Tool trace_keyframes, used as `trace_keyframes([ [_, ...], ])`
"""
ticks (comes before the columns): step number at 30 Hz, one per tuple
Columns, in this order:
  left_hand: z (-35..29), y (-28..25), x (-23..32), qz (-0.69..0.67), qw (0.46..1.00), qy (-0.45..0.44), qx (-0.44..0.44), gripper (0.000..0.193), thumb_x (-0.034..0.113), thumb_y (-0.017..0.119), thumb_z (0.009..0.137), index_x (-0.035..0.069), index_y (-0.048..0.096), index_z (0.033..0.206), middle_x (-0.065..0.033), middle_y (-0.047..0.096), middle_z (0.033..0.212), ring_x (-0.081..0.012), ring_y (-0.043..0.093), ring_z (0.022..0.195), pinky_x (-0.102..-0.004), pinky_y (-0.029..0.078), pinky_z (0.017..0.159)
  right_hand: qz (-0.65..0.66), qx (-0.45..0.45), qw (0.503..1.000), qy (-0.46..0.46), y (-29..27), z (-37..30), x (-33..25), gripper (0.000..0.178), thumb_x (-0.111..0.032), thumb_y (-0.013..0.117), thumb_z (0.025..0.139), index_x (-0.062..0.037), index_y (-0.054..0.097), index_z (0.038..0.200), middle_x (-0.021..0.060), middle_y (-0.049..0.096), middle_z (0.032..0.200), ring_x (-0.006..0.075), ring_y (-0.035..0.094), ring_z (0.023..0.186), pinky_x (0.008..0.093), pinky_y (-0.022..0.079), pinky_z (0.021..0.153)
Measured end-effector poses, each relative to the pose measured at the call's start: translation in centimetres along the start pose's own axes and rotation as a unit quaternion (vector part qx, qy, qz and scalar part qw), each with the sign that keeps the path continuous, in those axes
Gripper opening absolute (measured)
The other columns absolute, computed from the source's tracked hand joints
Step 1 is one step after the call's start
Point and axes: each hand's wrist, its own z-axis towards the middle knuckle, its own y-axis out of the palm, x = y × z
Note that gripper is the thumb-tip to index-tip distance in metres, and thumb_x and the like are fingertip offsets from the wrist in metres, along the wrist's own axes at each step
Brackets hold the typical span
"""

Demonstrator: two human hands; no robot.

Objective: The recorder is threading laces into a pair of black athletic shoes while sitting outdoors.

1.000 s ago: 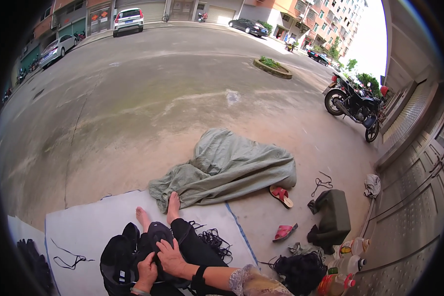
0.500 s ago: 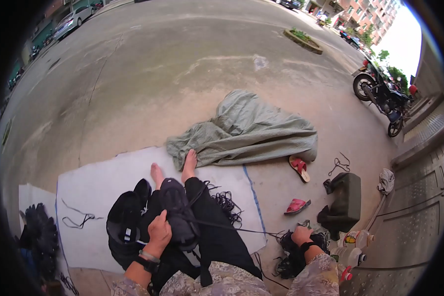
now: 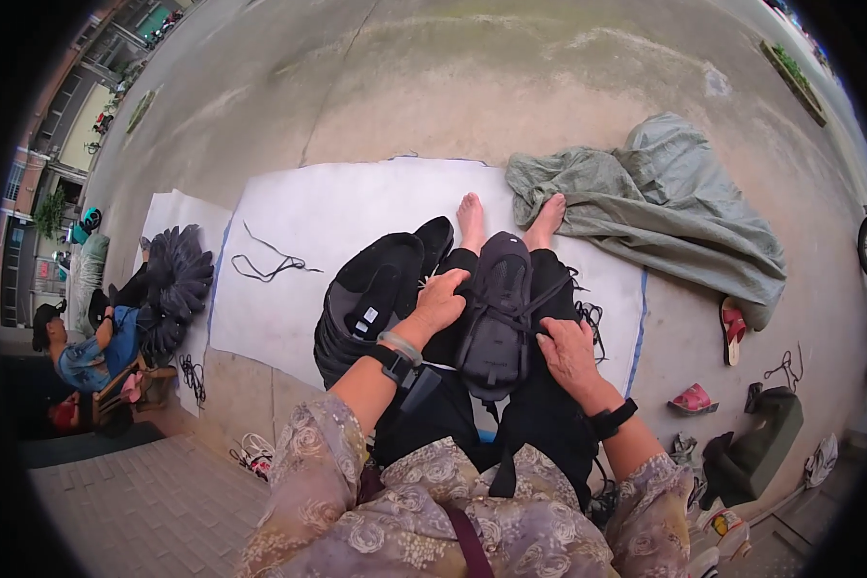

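Note:
A black shoe (image 3: 499, 342) lies on my lap between my hands, sole up, with black lace (image 3: 518, 310) across it. My left hand (image 3: 439, 302) is closed at the shoe's left side; whatever its fingers hold is hidden. On the other side, my right hand (image 3: 572, 354) has its fingertips pinched beside the shoe, where the dark lace runs to them. Several black shoes (image 3: 380, 289) are stacked together left of my legs. A loose black lace (image 3: 270, 265) lies on the white sheet (image 3: 289, 212).
Grey-green cloth (image 3: 665, 217) lies bunched at the sheet's right. Red sandals (image 3: 732, 332) and a dark green block-shaped object (image 3: 759, 448) stand farther right. At far left, another person (image 3: 91, 356) sits near a round pile of black shoes (image 3: 175, 279).
The view has swung left, bringing the seated person in. My right hand has come from the lace bundle on the right back to the shoe; the stretched lace is no longer taut.

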Motion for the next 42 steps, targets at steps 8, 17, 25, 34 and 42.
trace_keyframes([
  [8, 2.0, -1.6, -0.7, -0.061, 0.984, -0.092, -0.137, 0.023, 0.02, 0.054, 0.082, 0.003, 0.066, 0.093, -0.0125, 0.066, 0.098, -0.0198, 0.062, 0.092, -0.0306, 0.045, 0.083, 0.037, 0.034, 0.999, -0.017, 1.6, 0.5, -0.9, 0.017, -0.018, 0.056, 0.086, -0.007, 0.058, 0.098, 0.0073, 0.06, 0.086, 0.0252, 0.057, 0.088, 0.0485, 0.032, 0.094],
  [17, -1.0, -6.2, 2.6, -0.518, 0.831, -0.016, -0.202, 0.021, 0.016, 0.059, 0.082, 0.005, 0.057, 0.064, -0.0141, 0.063, 0.097, -0.0145, 0.056, 0.088, -0.0237, 0.04, 0.081, 0.125, 0.078, 0.987, -0.056, -0.3, 0.3, -2.5, 0.006, -0.009, 0.063, 0.076, -0.0066, 0.059, 0.08, 0.0091, 0.055, 0.068, 0.0275, 0.056, 0.064, 0.0356, 0.042, 0.056],
  [25, -0.8, -2.9, 2.5, -0.328, 0.916, 0.03, -0.229, 0.014, 0.0, 0.064, 0.065, 0.005, 0.057, 0.077, -0.0055, 0.043, 0.116, -0.0108, 0.048, 0.087, -0.0222, 0.039, 0.08, -0.02, 0.137, 0.99, -0.023, -5.6, -8.4, 3.9, 0.013, -0.001, 0.065, 0.07, -0.0065, 0.059, 0.08, 0.0093, 0.048, 0.061, 0.0293, 0.051, 0.056, 0.0386, 0.038, 0.051],
  [34, -2.4, -1.1, 3.2, -0.168, 0.985, 0.04, -0.015, 0.022, -0.001, 0.057, 0.066, 0.003, 0.058, 0.087, -0.0056, 0.056, 0.102, -0.0173, 0.052, 0.101, -0.0298, 0.041, 0.087, 0.006, 0.043, 0.999, -0.022, -5.8, -10.9, 4.4, 0.023, -0.011, 0.066, 0.07, -0.0032, 0.059, 0.091, 0.0113, 0.057, 0.077, 0.0304, 0.055, 0.074, 0.0379, 0.042, 0.065],
  [42, -3.4, 1.9, 8.4, 0.101, 0.941, 0.299, 0.118, 0.01, 0.015, 0.068, 0.067, 0.008, 0.066, 0.073, -0.0115, 0.056, 0.117, -0.0361, 0.042, 0.116, -0.05, 0.026, 0.099, 0.007, 0.046, 0.998, -0.038, -0.6, 0.9, -1.7, 0.061, -0.028, 0.071, 0.067, 0.0016, 0.047, 0.115, 0.0165, 0.057, 0.096, 0.0324, 0.056, 0.091, 0.0396, 0.041, 0.08],
])
